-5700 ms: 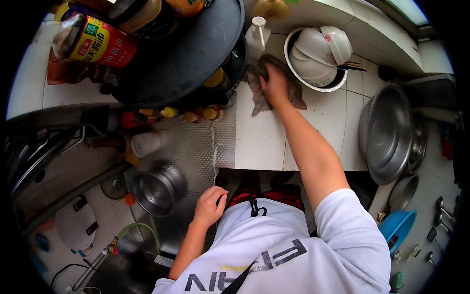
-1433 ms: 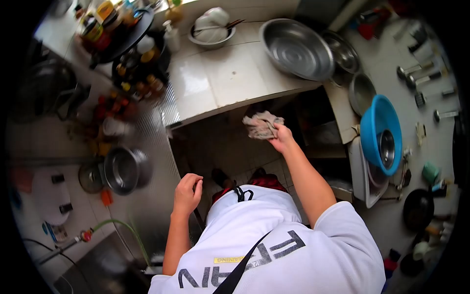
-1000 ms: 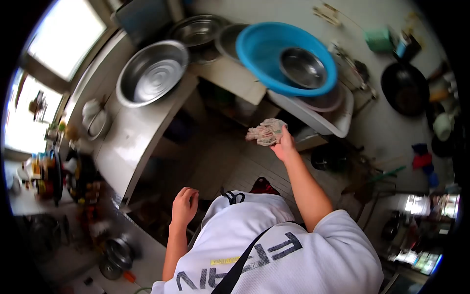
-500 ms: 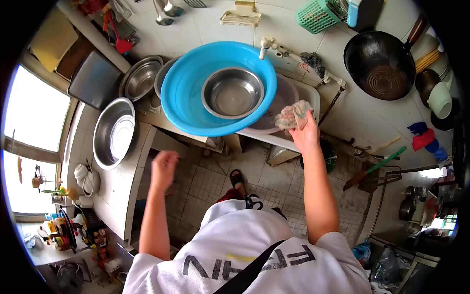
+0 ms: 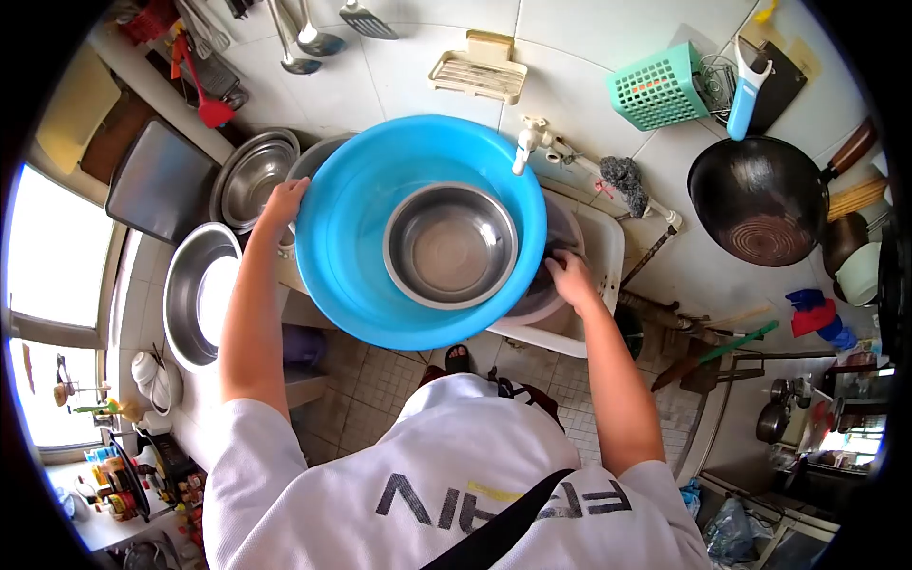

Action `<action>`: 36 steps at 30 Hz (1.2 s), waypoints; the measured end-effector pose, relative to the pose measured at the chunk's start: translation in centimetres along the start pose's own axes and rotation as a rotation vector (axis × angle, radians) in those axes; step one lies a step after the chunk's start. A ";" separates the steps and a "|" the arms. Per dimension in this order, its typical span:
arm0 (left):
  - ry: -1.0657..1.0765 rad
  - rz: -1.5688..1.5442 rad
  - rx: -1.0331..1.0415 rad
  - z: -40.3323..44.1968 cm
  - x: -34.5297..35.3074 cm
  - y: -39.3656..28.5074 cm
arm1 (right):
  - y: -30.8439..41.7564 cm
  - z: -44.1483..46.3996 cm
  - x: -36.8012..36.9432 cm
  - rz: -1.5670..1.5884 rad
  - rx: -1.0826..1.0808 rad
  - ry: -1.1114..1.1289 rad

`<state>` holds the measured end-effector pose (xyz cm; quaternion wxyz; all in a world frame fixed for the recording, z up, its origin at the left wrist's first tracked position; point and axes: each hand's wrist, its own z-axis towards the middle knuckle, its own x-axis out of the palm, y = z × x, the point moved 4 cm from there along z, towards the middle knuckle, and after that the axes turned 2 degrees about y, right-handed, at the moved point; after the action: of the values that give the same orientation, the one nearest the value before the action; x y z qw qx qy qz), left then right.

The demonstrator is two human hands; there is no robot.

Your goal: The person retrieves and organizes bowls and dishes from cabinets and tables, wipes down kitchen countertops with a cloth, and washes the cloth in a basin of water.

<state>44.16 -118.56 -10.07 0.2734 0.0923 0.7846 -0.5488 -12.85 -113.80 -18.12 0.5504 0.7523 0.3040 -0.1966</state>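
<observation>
A large blue plastic basin (image 5: 347, 237) rests across the counter and sink edge, with a round steel bowl (image 5: 450, 247) inside it. My left hand (image 5: 283, 203) grips the basin's left rim, thumb side towards the rim. On the opposite side, my right hand (image 5: 572, 279) is closed at the right rim, its fingertips partly hidden in shadow. Beneath that hand a pale translucent basin (image 5: 567, 223) sits in the white sink (image 5: 608, 242). The cloth is out of sight.
A white tap (image 5: 524, 150) stands behind the basin. Steel bowls (image 5: 255, 180) and a wide steel basin (image 5: 195, 294) are on the left. A wok (image 5: 755, 199) hangs at right, near a green basket (image 5: 655, 90). Floor tiles (image 5: 380, 380) lie below.
My right hand has let go of the cloth and moved to the blue basin's right rim. My left hand has moved up to its left rim. The view has tilted upward.
</observation>
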 end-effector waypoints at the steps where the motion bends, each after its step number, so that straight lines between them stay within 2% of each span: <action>1: -0.006 -0.074 -0.018 0.0 0.7 -0.3 | 0.0 -0.1 0.2 -0.035 -0.059 -0.082; 2: -0.010 -0.148 -0.036 -0.1 1.2 -0.6 | -0.4 0.0 0.6 0.013 -0.027 -0.047; 4: -0.125 -0.057 0.055 0.7 1.5 0.0 | -1.5 0.0 0.8 0.109 0.041 0.023; 8: -0.267 0.100 0.093 -0.8 1.1 -2.2 | -2.7 -0.2 0.9 0.081 0.025 -0.107; 11: -0.284 0.134 0.126 -2.5 0.8 -4.9 | -1.6 -0.6 0.4 0.000 0.030 -0.058; 17: -0.317 0.103 0.200 -4.5 0.8 -7.6 | -3.8 0.3 1.0 0.188 -0.018 -0.030; 23: -0.295 0.162 0.170 -5.8 0.9 -9.9 | -4.3 0.6 0.9 0.350 -0.034 -0.093; 26: -0.279 0.191 0.181 -6.1 1.1 -10.7 | -2.5 0.6 0.2 0.607 0.039 -0.005; 29: -0.301 0.210 0.200 -6.9 1.5 -11.5 | 0.3 0.9 -0.5 0.393 0.090 -0.127; 32: -0.357 0.305 0.226 -6.8 1.5 -11.9 | 3.5 0.6 -1.1 0.314 0.019 -0.175; 33: -0.379 0.349 0.233 -6.7 1.5 -11.8 | 3.4 1.3 -0.7 0.402 -0.030 -0.133; 36: -0.394 0.365 0.269 -6.6 1.5 -11.9 | 2.7 1.5 0.3 0.260 -0.049 -0.132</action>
<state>35.47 -117.26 0.42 0.5000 0.1587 0.6072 -0.5968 -10.76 -115.67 -16.91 0.6084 0.7571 0.1717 -0.1651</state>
